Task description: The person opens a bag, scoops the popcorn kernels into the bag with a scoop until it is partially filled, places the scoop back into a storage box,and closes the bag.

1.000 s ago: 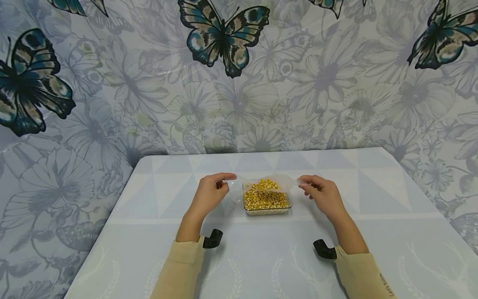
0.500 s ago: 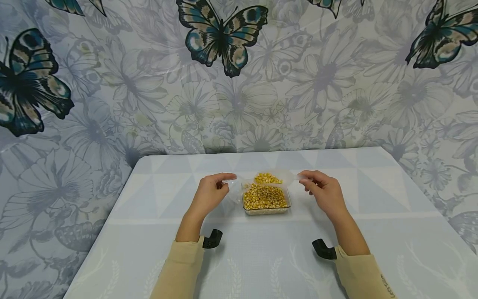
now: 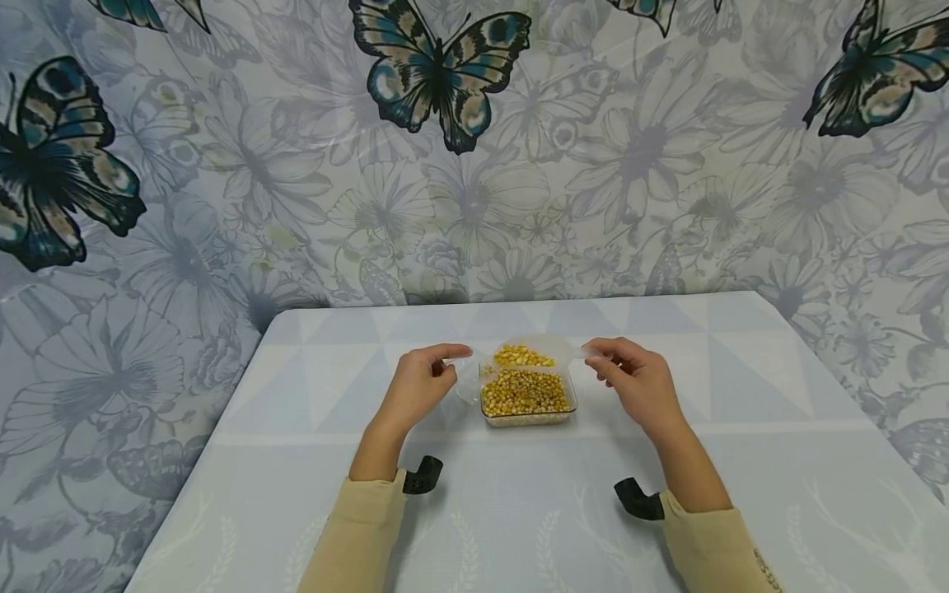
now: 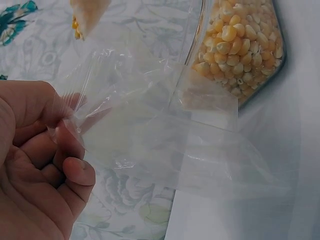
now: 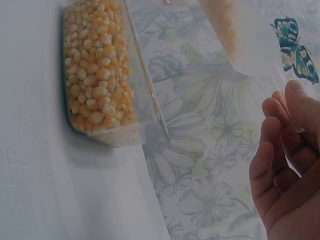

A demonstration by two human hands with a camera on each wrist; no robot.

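Note:
A clear rectangular glass container of yellow corn kernels stands on the table between my hands. My left hand pinches the edge of a clear plastic bag, which hangs loosely beside the container and overlaps its corner in the left wrist view. My right hand pinches the thin handle of a translucent plastic scoop between thumb and fingers. Kernels lie in the scoop, which is raised over the container's far side, its tip towards the bag.
The pale patterned table reaches back to a wall covering printed with butterflies and flowers. Black wrist-worn pieces jut inward from both cuffs.
The loaded scoop has risen from over the container's kernels to its far side, then shifted slightly left with my right hand. My left hand keeps the bag almost still.

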